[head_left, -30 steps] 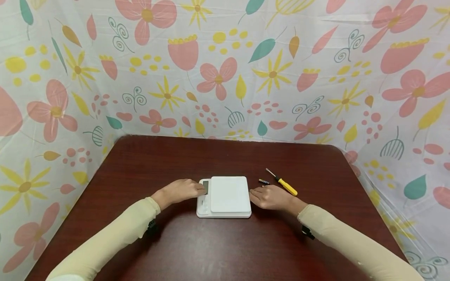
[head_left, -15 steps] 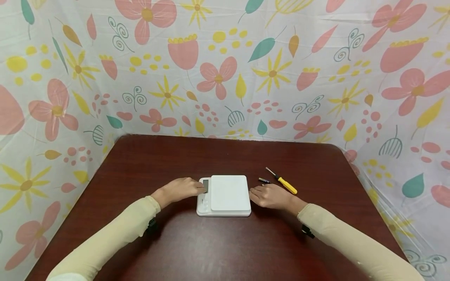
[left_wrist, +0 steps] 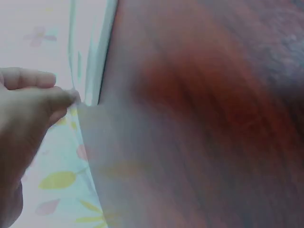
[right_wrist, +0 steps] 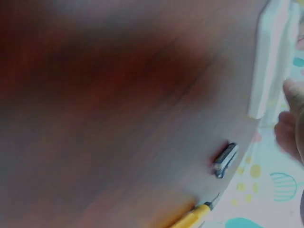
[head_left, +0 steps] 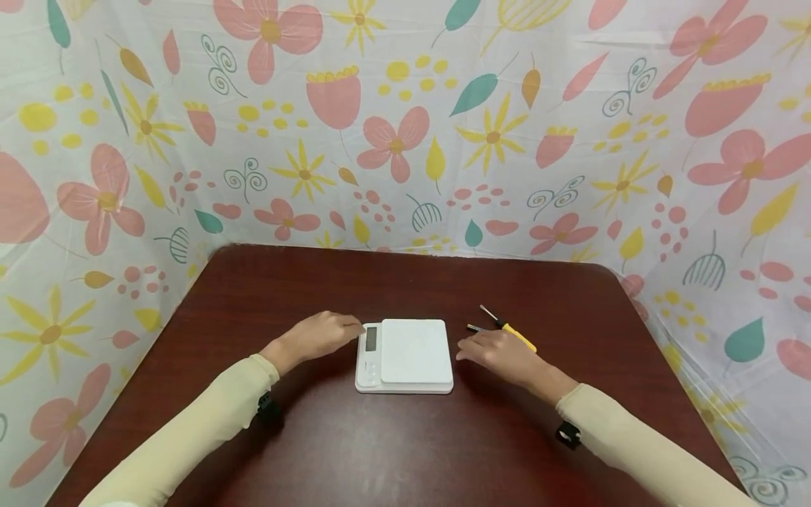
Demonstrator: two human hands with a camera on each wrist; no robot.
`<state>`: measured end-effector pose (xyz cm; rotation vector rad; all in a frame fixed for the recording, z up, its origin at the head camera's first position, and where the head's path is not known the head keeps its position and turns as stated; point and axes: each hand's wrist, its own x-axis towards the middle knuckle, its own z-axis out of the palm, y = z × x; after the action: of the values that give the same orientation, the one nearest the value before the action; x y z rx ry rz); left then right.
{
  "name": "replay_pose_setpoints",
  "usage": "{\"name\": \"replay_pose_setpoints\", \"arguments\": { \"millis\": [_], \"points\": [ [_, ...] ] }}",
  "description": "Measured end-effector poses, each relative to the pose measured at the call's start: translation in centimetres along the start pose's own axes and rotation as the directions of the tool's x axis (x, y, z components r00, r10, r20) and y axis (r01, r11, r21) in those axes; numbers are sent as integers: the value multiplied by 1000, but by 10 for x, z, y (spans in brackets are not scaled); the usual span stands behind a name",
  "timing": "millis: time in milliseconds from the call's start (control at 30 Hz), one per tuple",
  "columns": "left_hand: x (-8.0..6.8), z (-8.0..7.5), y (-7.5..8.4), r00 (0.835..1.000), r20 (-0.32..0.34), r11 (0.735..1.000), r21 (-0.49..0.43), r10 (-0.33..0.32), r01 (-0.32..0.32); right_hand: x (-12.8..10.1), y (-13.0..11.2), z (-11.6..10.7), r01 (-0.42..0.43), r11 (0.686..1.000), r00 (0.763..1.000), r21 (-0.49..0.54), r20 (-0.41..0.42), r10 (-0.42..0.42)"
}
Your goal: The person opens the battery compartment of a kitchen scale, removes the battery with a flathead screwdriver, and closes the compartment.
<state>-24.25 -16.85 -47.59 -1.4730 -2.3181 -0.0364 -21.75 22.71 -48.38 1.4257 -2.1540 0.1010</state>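
Note:
A white digital kitchen scale (head_left: 403,355) lies flat in the middle of the dark red table (head_left: 405,443). My left hand (head_left: 350,328) hovers just off the scale's far left corner, fingers loosely bent and holding nothing. In the left wrist view its fingertips (left_wrist: 66,97) sit right beside the scale (left_wrist: 92,52) edge. My right hand (head_left: 465,349) rests relaxed on the table to the right of the scale, a small gap between them. A yellow-handled screwdriver (head_left: 518,337) and a small battery (head_left: 475,328) lie just behind that hand.
Flowered cloth (head_left: 405,141) walls in the table at the back and both sides. The right wrist view shows the battery (right_wrist: 224,160) and the screwdriver (right_wrist: 192,218) near the table's far edge, with the scale (right_wrist: 270,61) beyond them.
My left hand has drawn back off the scale's display, which now shows. My right hand has slid right, away from the scale's edge, toward the screwdriver.

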Motion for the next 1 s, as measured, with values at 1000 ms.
{"name": "replay_pose_setpoints", "arguments": {
  "millis": [1000],
  "points": [
    [41, 18, 17, 649, 362, 504, -420, -669, 755, 12, -84, -10, -810, 575, 570, 117, 384, 726]
  ]
}}
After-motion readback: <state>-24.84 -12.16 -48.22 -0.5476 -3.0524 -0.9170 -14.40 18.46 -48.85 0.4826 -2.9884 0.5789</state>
